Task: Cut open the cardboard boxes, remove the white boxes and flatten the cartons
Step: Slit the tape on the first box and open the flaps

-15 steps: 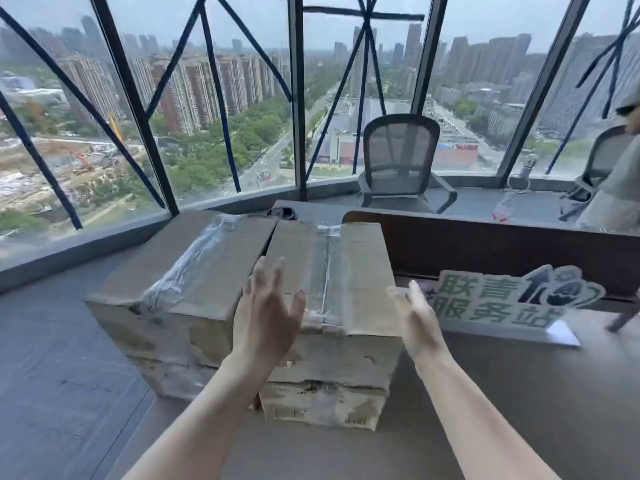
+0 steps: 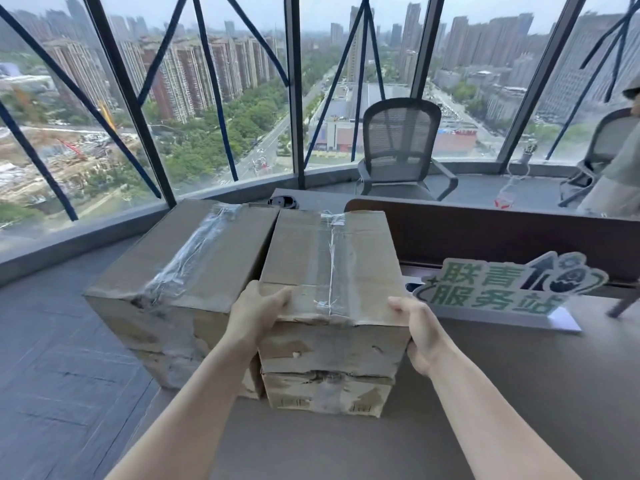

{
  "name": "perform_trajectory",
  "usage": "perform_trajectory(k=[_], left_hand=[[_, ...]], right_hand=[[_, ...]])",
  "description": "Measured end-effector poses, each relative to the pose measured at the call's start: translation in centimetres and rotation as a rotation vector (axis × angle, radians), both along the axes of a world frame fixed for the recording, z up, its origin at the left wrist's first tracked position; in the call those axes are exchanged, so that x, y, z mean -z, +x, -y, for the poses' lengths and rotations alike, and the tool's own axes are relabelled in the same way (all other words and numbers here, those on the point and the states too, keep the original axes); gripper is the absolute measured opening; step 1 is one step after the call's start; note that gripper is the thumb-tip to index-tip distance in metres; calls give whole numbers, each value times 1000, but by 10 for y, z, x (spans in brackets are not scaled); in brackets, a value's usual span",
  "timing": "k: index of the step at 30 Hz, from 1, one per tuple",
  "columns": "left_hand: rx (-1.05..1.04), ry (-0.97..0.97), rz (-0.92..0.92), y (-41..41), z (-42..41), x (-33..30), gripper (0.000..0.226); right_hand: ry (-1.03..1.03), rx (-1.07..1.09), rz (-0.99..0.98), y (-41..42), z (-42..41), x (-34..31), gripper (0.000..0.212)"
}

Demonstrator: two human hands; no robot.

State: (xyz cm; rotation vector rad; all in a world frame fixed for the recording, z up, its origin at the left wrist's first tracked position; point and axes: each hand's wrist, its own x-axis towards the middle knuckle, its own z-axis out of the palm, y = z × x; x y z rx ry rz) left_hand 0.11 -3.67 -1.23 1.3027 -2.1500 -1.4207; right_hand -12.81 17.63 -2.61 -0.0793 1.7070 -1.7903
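Observation:
Two stacks of taped brown cardboard boxes stand side by side on the grey desk (image 2: 485, 393). The right top box (image 2: 332, 265) rests on a lower box (image 2: 325, 393); clear tape runs along its top seam. My left hand (image 2: 254, 315) grips its near left corner, thumb on top. My right hand (image 2: 420, 329) clamps its near right corner. The left top box (image 2: 183, 258) sits beside it, touching, with crumpled clear tape along its seam. No white boxes show.
A green and white sign (image 2: 498, 289) stands on the desk right of the boxes. A dark divider panel (image 2: 502, 233) runs behind. Two mesh office chairs (image 2: 401, 147) stand beyond, by the glass wall. A person's sleeve (image 2: 623, 161) shows at the far right edge.
Both hands were open in the air in front of the right stack; now they have closed on the near corners of the right top box.

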Motion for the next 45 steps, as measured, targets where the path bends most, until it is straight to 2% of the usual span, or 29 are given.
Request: perform_trajectory(k=[4,9,18,21,23,25,30,34,41,45], left_hand=[[-2,-4,-73,7,-19,5,30],[50,-17,-149,0,-63,7,35],[268,-127,-200,-62,-188,-12,43],[273,-139,-208,-84,-246,-2,42],[264,-152,-203,-100,-288,8,39],[257,-130,-190,-115,-332,25,33],[219,-36,-81,-137,-421,66,26],[218,-10,1,-140,-463,90,23],[149,45,102,-135,-492,122,28],[115,29,147,-127,-497,133,49]], right_hand=[[14,-20,-33,-2,-17,-7,32],[50,-52,-193,-15,-66,-27,43],[2,204,-251,-30,-215,-36,35],[-1,217,-246,-58,-274,-19,41],[4,189,-223,-83,-315,-2,52],[38,159,-183,-106,-357,18,63],[45,128,-96,-136,-439,58,28],[28,61,-27,-135,-480,86,46],[49,48,-3,-122,-504,123,58],[81,27,-18,-105,-506,143,58]])
